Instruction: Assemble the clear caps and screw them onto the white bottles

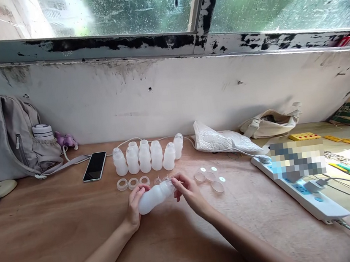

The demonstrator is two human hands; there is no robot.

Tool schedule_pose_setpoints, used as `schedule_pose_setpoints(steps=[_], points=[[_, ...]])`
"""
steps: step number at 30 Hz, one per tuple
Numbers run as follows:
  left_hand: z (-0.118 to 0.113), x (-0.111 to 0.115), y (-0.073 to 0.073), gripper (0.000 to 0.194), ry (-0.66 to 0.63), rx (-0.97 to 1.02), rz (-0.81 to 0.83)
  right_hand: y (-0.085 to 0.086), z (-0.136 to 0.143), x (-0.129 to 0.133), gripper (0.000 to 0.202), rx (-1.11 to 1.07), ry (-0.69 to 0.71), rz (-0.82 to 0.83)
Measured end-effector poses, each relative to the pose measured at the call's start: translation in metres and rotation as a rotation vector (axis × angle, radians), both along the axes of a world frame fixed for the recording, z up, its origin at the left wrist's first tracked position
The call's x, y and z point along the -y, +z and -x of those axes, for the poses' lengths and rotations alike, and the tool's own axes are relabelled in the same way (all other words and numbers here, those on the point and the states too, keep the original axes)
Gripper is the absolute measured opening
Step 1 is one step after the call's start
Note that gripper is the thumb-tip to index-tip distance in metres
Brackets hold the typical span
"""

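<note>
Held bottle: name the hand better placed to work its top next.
Right, most likely: the right hand has its fingers at the top, while the left hand supports the bottle near its base.

There is one milky-white plastic bottle point(155, 198) held. At its twelve o'clock stand at least seven similar bottles point(145, 160); overlap hides the exact number. At ten o'clock are three white plastic rings point(122, 189); between two and three o'clock, three transparent round discs point(217, 186) and three small white discs point(214, 168).

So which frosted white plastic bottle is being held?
The nearest bottle, tilted in the left hand with the right hand at its clear top; the other bottles stand upright behind it.
</note>
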State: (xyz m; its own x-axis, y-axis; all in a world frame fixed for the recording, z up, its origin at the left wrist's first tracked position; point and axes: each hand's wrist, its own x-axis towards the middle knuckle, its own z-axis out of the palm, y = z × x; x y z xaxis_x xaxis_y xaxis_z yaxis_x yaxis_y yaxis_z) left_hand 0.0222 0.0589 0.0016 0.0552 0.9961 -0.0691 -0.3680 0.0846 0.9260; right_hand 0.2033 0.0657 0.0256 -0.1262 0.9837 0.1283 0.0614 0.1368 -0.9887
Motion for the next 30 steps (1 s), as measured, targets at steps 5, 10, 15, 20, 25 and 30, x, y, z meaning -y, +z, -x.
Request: schedule_pose_setpoints(steps=[5, 10, 15, 20, 25, 30], points=[[0.0, -0.005, -0.005, 0.026, 0.064, 0.179, 0.045, 0.038, -0.021, -0.018, 0.025, -0.103, -0.07, -0.171], [0.002, -0.006, -0.009, 0.021, 0.049, 0.196, 0.015, 0.093, -0.043, -0.056, 0.032, -0.025, -0.389, -0.522], [0.003, -0.004, -0.011, 0.019, 0.076, 0.133, -0.046, 0.122, -0.043, -0.117, 0.036, 0.334, -0.482, -0.61], [0.006, -0.004, -0.012, 0.017, 0.119, 0.091, -0.071, 0.108, -0.028, -0.159, 0.03, 0.776, -0.4, -0.36], [0.006, -0.003, -0.012, 0.019, 0.124, 0.077, -0.053, 0.09, -0.018, -0.169, 0.026, 0.94, -0.316, -0.283], [0.005, -0.004, -0.012, 0.019, 0.112, 0.061, -0.056, 0.081, -0.015, -0.171, 0.019, 1.035, -0.241, -0.229]])
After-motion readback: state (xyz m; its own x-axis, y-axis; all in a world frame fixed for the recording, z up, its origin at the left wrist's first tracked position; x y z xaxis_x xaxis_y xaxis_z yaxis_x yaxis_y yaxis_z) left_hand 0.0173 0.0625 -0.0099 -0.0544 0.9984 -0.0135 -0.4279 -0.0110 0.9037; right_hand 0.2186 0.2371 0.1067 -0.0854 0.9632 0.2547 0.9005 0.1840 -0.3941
